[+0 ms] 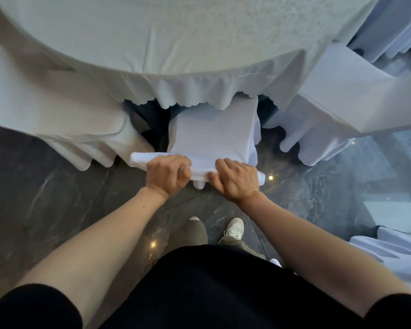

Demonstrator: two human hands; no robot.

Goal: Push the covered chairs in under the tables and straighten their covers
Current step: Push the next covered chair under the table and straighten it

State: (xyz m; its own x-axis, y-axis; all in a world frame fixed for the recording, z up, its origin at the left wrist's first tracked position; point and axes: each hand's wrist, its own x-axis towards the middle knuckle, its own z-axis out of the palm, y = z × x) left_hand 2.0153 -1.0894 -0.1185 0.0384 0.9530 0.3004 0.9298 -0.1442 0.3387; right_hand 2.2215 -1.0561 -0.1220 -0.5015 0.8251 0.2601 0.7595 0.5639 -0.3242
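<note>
A chair in a white cover [214, 131] stands right in front of me, its seat partly under the round table [166, 43] with a white scalloped cloth. Both hands grip the top edge of the chair's back. My left hand [167, 173] is closed on the left part of the covered top edge. My right hand [237, 180] is closed on the right part, thumb underneath. The chair's legs are hidden by the cover.
Another covered chair [57, 110] stands at the left and one [337, 103] at the right, both close to the middle chair. More white fabric [394, 252] lies at the lower right. The floor is dark polished marble [45, 198]. My feet are just behind the chair.
</note>
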